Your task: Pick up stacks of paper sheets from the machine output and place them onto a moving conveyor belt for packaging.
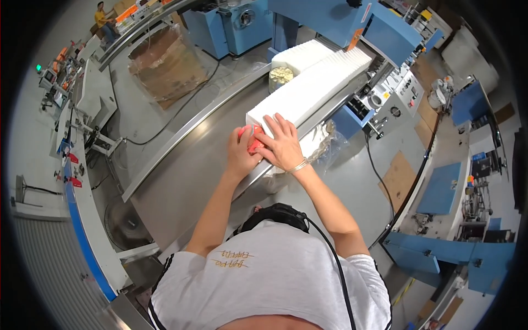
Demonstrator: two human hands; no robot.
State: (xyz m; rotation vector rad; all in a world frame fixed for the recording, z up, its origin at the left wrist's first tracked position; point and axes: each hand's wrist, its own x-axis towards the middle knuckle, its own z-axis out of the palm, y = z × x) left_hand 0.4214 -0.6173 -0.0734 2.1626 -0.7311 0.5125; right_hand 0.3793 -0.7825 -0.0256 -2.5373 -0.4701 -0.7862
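A long white stack (308, 91) of thin, close-set pieces lies on a metal table (181, 165), running away from me to the far right. At its near end, my left hand (241, 157) is closed round a small red object (254, 140), whose kind I cannot make out. My right hand (285, 146) rests on the near right corner of the stack, fingers stretched out. Its thumb reaches to the red object. A gold-topped round roll or tin (281, 77) stands on the left side of the stack, with a second white row (302, 55) behind it.
A blue machine (396, 33) stands over the table's far end, with a control panel (404, 91) beside it. Clear plastic film (327, 143) hangs at the right edge. A plastic-lined cardboard box (168, 63) and floor fan (126, 223) lie left. A person (104, 22) stands far left.
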